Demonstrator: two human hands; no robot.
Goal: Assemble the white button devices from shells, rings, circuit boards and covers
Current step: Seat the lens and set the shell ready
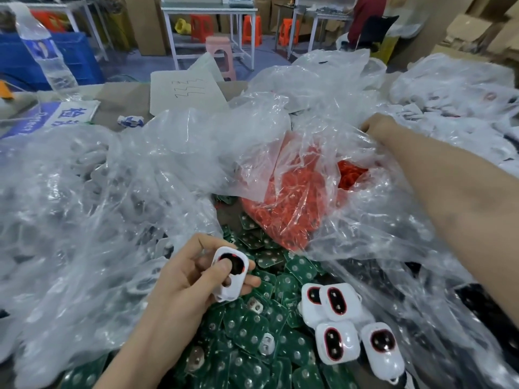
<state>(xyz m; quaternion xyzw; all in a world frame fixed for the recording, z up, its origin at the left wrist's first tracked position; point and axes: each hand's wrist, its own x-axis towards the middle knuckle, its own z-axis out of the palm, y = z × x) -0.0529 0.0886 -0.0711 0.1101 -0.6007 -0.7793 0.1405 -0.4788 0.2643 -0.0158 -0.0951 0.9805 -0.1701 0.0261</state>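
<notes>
My left hand (193, 276) grips a white button device (230, 273) with a red-rimmed dark oval opening, the thumb pressing on its face. Several more white button devices (337, 324) lie on a heap of green circuit boards (252, 346) at the lower middle. A clear bag of red rings (295, 200) sits behind the boards. My right hand (376, 129) reaches far over that bag to the plastic at the back right; its fingers are hidden behind the plastic. White shells show dimly through the clear bag (84, 206) on the left.
Crumpled clear plastic bags (393, 262) cover most of the table. A water bottle (45, 49), a blue sign (56, 116) and a sheet of paper (185, 91) stand at the back. Farther off are work tables, coloured stools, cardboard boxes and a seated person (368, 18).
</notes>
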